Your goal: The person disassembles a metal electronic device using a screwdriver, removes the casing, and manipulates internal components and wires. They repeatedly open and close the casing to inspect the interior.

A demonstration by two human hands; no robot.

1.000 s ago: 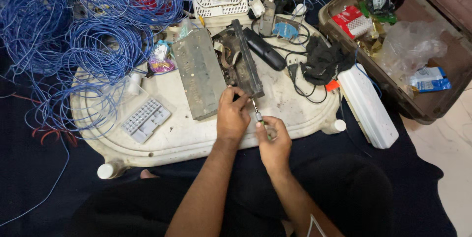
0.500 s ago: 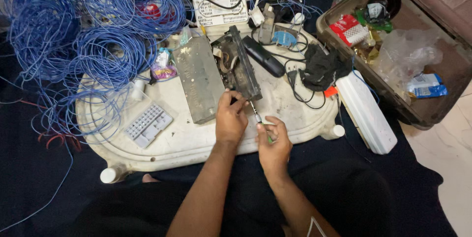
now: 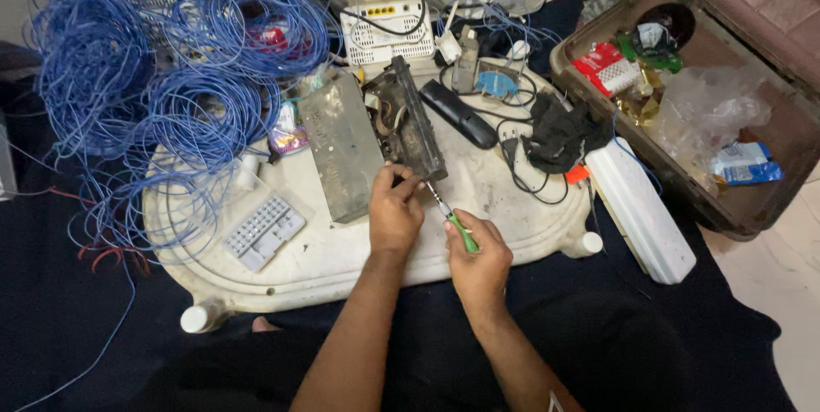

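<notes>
a: what has the right hand got?

b: a thin screwdriver with a green handle and a bare metal shaft. the fingers are curled shut round the handle, and the shaft runs up and away from the knuckles toward the other hand.

a: and the left hand?

b: its fingers are bent in close, fingertips pinched at the near end of a long, dark, grimy metal chassis with its insides showing. whether they clamp the chassis or only steady the screwdriver tip, i cannot tell — the thumb side is hidden.

a: where does the tip sit?

b: right at the left fingertips, at the chassis's near corner.

a: what lies about the hands?

b: just to the left of the left hand, a flat grey metal cover plate. further left, well apart from the fingers, a small pale keypad panel with rows of buttons. all of it rests on an upturned white plastic table with stubby legs.

a: beyond the fingers?

b: a black remote-shaped bar, a white router with yellow ports, and loose coils of blue wire off to the far left. right of the right hand — a long white plastic box and an open brown suitcase of odds and ends.
</notes>
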